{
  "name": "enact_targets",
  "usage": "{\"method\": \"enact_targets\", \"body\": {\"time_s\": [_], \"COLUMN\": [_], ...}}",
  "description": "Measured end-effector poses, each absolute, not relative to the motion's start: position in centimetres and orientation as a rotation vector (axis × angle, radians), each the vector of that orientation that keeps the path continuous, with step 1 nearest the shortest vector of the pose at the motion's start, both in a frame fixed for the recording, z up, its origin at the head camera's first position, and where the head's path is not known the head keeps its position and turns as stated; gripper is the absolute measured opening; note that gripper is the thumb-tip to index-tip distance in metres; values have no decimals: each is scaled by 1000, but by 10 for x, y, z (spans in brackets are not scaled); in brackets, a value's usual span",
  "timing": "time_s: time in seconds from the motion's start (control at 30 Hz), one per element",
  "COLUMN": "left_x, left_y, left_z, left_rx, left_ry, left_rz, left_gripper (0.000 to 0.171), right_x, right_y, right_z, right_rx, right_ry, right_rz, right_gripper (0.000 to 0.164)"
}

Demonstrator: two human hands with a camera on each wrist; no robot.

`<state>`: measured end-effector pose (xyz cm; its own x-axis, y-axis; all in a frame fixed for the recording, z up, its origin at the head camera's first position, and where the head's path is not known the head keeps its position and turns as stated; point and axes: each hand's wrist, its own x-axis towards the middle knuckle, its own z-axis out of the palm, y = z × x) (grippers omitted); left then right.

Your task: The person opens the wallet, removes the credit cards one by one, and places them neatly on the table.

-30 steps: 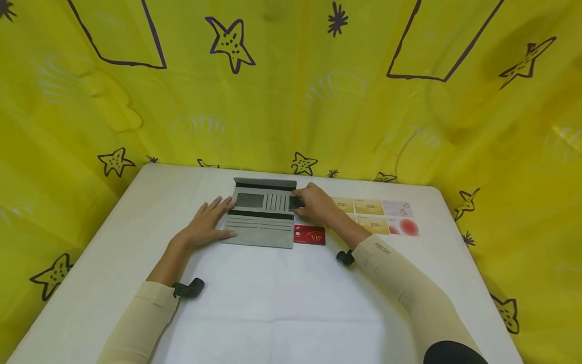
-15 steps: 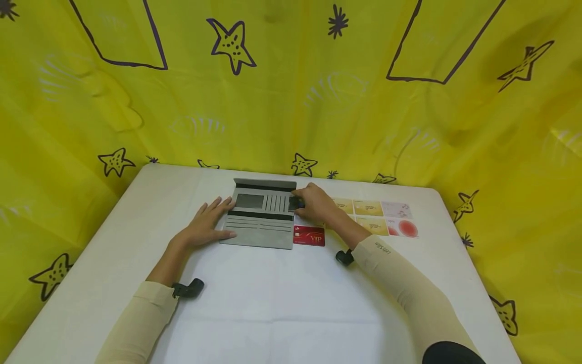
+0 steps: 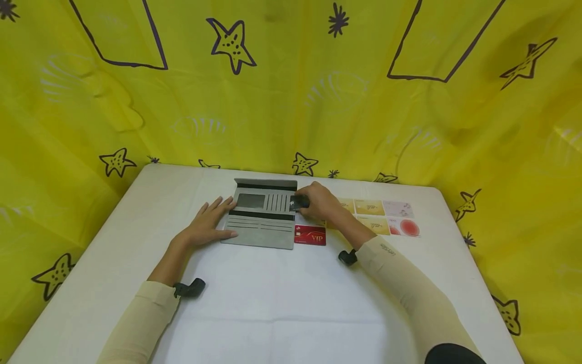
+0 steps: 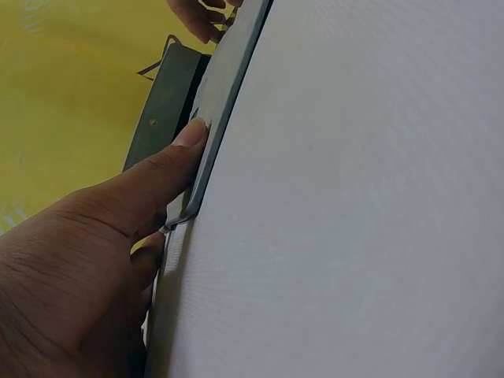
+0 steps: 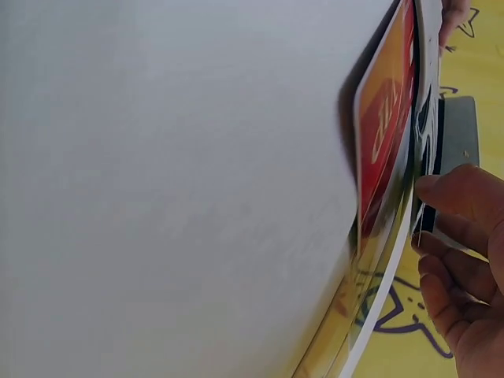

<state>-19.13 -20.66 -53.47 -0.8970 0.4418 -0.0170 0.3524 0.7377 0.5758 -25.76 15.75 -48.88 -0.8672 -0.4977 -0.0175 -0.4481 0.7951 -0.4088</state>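
A grey wallet [image 3: 257, 239] lies unfolded on the table, with rows of card slots and a dark window pocket. My left hand [image 3: 206, 222] rests along its left edge, fingers spread; in the left wrist view the thumb [image 4: 190, 134] presses on the wallet's face. At the right edge of the upper half, my right hand [image 3: 319, 202] pinches a black card [image 3: 297, 202] between thumb and fingers. The card's left end meets the wallet's slots; how deep it sits cannot be told. Beside the wallet's lower right lies a red VIP card [image 3: 310, 235].
Several gold cards [image 3: 369, 207], a pale lilac card [image 3: 398, 209] and a card with a red circle [image 3: 409, 227] lie in rows to the right, partly behind my right arm. A yellow curtain [image 3: 273, 101] hangs behind the white table [image 3: 282, 293].
My right hand has shifted slightly to the right with the black card, and more of the card now shows beyond the wallet's slots. The left hand stays in place.
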Motion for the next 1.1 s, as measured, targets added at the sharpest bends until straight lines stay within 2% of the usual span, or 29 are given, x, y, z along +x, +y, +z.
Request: {"method": "enact_targets", "body": {"time_s": [0.43, 1.1], "left_x": [-190, -192], "left_y": [-207, -206], "left_z": [-537, -535], "left_rx": [630, 614], "left_ry": [2784, 2778], "left_rz": [860, 845], "left_gripper": [92, 93], "right_x": [-252, -233], "right_y": [187, 216], "right_z": [-490, -487], "right_rx": [-814, -805], "right_ry": [2903, 2963], "right_rz": [-581, -694], "right_gripper": [33, 34]}}
